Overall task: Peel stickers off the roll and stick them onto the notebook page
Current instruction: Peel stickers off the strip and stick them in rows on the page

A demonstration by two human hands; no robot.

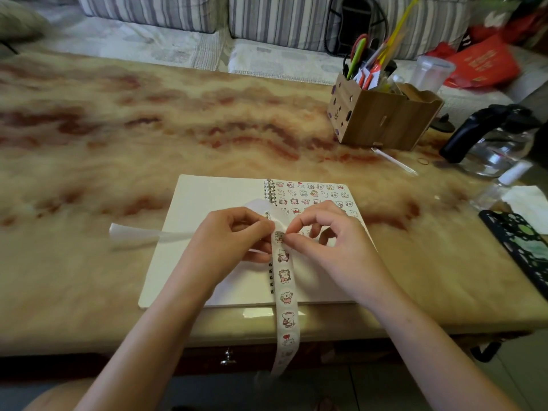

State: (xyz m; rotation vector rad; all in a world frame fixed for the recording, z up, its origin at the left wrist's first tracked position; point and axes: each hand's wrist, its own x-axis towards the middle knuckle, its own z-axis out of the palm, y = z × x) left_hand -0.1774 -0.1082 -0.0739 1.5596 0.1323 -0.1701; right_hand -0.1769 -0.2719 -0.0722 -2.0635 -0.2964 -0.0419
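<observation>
The fingers (299, 221) of the right hand (335, 241) are bent, and thumb and forefinger pinch the edge of a round sticker (279, 236) at the far end of the sticker strip (286, 292). The left hand (231, 241) touches it from the left, its fingers (258, 256) curled round the strip just beside that sticker.

From the hands the strip runs toward the near side with more cartoon stickers in a row, crosses the near edge of the counter (118, 143) and hangs below it. The bare backing (133, 232) loops behind the hands and trails left across the page onto the counter; it is blurred.

Both hands are held over the middle of an open spiral notebook (189, 262) that lies flat near the counter's near edge. Its left page is blank. The far part of its right page carries rows of small stickers (311, 194).

Far right on the marbled counter stands a wooden organiser box (385, 120) with pens and scissors in it. A clear plastic cup (433, 72) is behind it, and a glass kettle (492, 143) with a black handle stands to its right. A striped sofa (267, 19) lies beyond the counter.
</observation>
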